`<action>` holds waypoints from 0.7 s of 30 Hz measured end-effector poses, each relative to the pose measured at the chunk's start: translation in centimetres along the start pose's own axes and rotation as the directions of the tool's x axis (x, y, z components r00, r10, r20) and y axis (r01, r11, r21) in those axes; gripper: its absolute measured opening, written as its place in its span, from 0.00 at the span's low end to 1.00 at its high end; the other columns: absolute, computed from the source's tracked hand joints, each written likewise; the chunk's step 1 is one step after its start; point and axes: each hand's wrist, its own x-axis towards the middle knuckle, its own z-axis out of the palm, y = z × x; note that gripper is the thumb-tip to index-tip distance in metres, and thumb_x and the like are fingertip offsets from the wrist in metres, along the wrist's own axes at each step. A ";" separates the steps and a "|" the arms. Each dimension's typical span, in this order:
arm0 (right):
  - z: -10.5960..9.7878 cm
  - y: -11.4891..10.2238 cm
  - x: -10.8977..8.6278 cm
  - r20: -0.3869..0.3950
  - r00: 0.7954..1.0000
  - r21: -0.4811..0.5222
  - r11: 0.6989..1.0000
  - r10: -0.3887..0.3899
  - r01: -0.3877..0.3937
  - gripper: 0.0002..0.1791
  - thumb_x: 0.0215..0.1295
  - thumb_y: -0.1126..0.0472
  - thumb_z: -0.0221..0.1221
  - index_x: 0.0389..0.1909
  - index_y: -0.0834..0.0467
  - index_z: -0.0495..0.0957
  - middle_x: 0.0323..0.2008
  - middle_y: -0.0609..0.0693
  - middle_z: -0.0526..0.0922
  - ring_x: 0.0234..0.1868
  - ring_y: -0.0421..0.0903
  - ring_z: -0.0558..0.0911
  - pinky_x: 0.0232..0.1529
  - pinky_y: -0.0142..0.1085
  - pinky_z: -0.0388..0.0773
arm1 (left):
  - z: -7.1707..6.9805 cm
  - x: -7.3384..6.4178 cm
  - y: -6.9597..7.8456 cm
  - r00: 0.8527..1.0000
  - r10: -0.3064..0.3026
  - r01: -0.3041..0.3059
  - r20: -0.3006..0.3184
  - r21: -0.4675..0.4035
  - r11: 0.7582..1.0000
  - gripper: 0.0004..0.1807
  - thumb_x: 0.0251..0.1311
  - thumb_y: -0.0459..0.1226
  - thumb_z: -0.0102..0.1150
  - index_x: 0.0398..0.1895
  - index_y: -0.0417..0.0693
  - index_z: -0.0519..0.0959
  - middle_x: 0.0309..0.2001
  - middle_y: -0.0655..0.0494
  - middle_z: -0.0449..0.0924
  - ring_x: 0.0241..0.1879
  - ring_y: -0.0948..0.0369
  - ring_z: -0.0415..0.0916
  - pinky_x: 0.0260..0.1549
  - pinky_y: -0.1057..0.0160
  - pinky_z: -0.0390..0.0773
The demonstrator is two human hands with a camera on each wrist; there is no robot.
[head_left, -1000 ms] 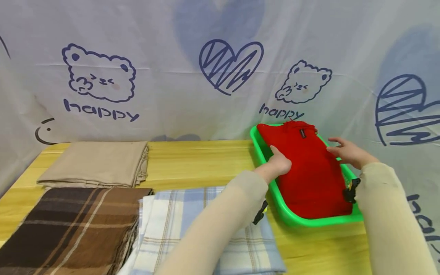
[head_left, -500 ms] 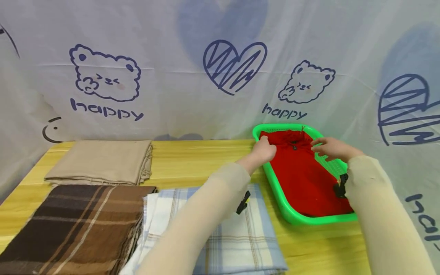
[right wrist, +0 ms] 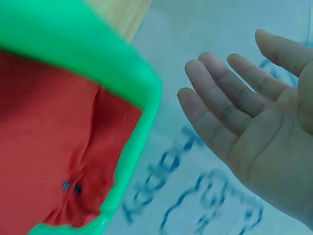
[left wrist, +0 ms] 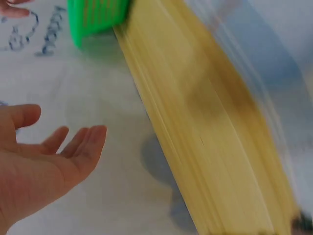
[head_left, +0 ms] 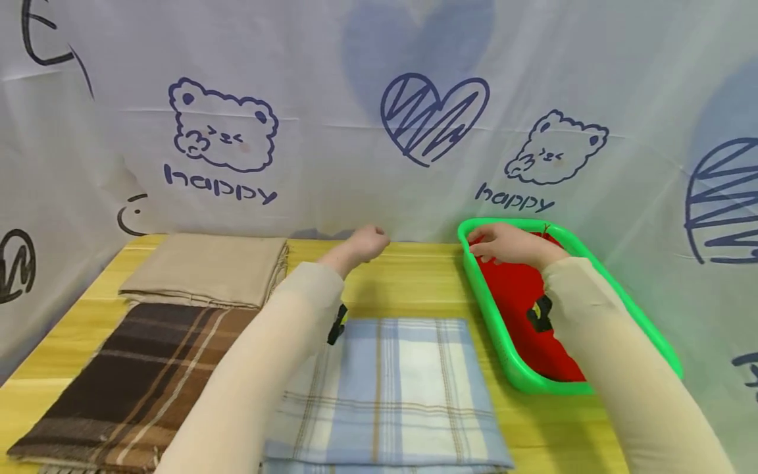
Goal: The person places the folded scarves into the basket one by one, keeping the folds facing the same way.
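Note:
A red folded cloth (head_left: 515, 289) with a fringed end lies inside the green plastic basket (head_left: 628, 296) at the right in the head view. Above the basket's far left corner is my right hand (head_left: 509, 245), holding nothing; the right wrist view shows its fingers (right wrist: 220, 107) spread loosely, apart from the rim. My left hand (head_left: 367, 243) hangs over the back of the wooden table, between the basket and a beige folded cloth (head_left: 207, 266). Its palm and relaxed fingers appear bare in the left wrist view.
A brown plaid folded cloth (head_left: 160, 375) lies at the front left. Beside it, left of the basket, is a light blue and white plaid folded cloth (head_left: 408, 388). A printed white curtain (head_left: 331, 158) hangs along the table's (head_left: 420, 283) back edge.
The red cloth has settled down into the basket. My left hand has let go of it and moved left, out of the basket. My right hand has shifted left across the basket.

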 end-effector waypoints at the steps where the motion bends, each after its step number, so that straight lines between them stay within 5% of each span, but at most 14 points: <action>1: 0.4 -0.5 0.3 0.016 1.000 -0.011 1.000 -0.005 0.005 0.25 0.70 0.56 0.48 0.63 0.66 0.64 0.55 0.64 0.73 0.52 0.58 0.75 0.54 0.49 0.73 | -0.5 -0.2 -0.6 1.000 0.000 0.000 0.005 0.009 1.000 0.25 0.71 0.39 0.34 0.68 0.36 0.56 0.47 0.46 0.70 0.30 0.60 0.63 0.38 0.62 0.68; 3: 1.2 -1.3 1.1 0.039 0.999 -0.053 0.998 -0.014 0.016 0.25 0.70 0.56 0.49 0.63 0.65 0.64 0.54 0.63 0.75 0.51 0.56 0.76 0.53 0.47 0.74 | -1.6 -0.7 -1.7 1.000 -0.001 0.000 0.028 0.023 1.000 0.26 0.72 0.39 0.34 0.68 0.35 0.56 0.56 0.43 0.68 0.39 0.56 0.70 0.45 0.60 0.72; 6: 2.8 -2.1 2.2 0.069 0.997 -0.115 0.993 -0.024 0.032 0.25 0.69 0.56 0.49 0.62 0.64 0.65 0.53 0.62 0.76 0.50 0.55 0.78 0.51 0.45 0.75 | -2.7 -1.4 -3.4 0.996 0.005 -0.009 0.090 0.045 0.999 0.26 0.72 0.39 0.36 0.68 0.34 0.56 0.71 0.42 0.54 0.55 0.47 0.66 0.59 0.51 0.69; 8: 4.0 -2.4 2.9 0.091 0.995 -0.157 0.986 -0.034 0.049 0.24 0.69 0.57 0.50 0.61 0.65 0.66 0.53 0.63 0.77 0.51 0.55 0.78 0.52 0.45 0.75 | -3.3 -1.7 -4.6 0.987 -0.006 -0.006 0.158 0.078 0.997 0.26 0.71 0.40 0.37 0.68 0.34 0.57 0.70 0.40 0.54 0.61 0.45 0.63 0.61 0.49 0.67; 10: 5.4 -2.6 3.4 0.122 0.992 -0.217 0.974 -0.042 0.068 0.24 0.68 0.59 0.51 0.60 0.67 0.66 0.55 0.64 0.75 0.52 0.57 0.77 0.54 0.46 0.74 | -3.7 -2.1 -5.8 0.968 -0.028 -0.004 0.247 0.130 0.991 0.26 0.71 0.40 0.39 0.67 0.35 0.59 0.69 0.40 0.57 0.61 0.43 0.64 0.62 0.49 0.66; 12: 6.8 -2.8 3.7 0.173 0.985 -0.302 0.951 -0.014 0.066 0.24 0.65 0.63 0.51 0.60 0.68 0.67 0.57 0.63 0.73 0.52 0.56 0.75 0.51 0.43 0.74 | -3.9 -2.5 -6.8 0.935 -0.079 0.006 0.347 0.205 0.979 0.28 0.69 0.41 0.43 0.68 0.37 0.58 0.67 0.40 0.60 0.65 0.44 0.61 0.62 0.49 0.66; 14: 8.1 -2.9 3.8 0.231 0.972 -0.396 0.916 0.040 0.056 0.26 0.60 0.66 0.53 0.60 0.68 0.67 0.59 0.62 0.71 0.53 0.54 0.74 0.49 0.40 0.72 | -3.9 -2.9 -7.6 0.898 -0.139 0.009 0.418 0.299 0.954 0.28 0.67 0.40 0.48 0.67 0.39 0.61 0.66 0.41 0.64 0.65 0.45 0.63 0.61 0.51 0.67; 17: 9.8 -3.0 3.9 0.293 0.941 -0.522 0.853 0.171 0.008 0.17 0.52 0.71 0.53 0.46 0.65 0.75 0.48 0.57 0.75 0.41 0.49 0.71 0.35 0.36 0.66 | -3.4 -3.4 -8.5 0.855 -0.232 0.012 0.463 0.431 0.902 0.28 0.62 0.40 0.55 0.66 0.43 0.65 0.64 0.45 0.67 0.63 0.49 0.66 0.59 0.53 0.70; 21: 11.7 -2.9 4.2 0.284 0.916 -0.621 0.782 0.284 -0.050 0.05 0.50 0.71 0.55 0.23 0.58 0.72 0.31 0.52 0.70 0.31 0.47 0.64 0.29 0.36 0.60 | -2.2 -3.8 -9.3 0.860 -0.284 0.010 0.424 0.543 0.840 0.30 0.57 0.39 0.62 0.64 0.46 0.68 0.64 0.49 0.68 0.62 0.51 0.67 0.56 0.54 0.73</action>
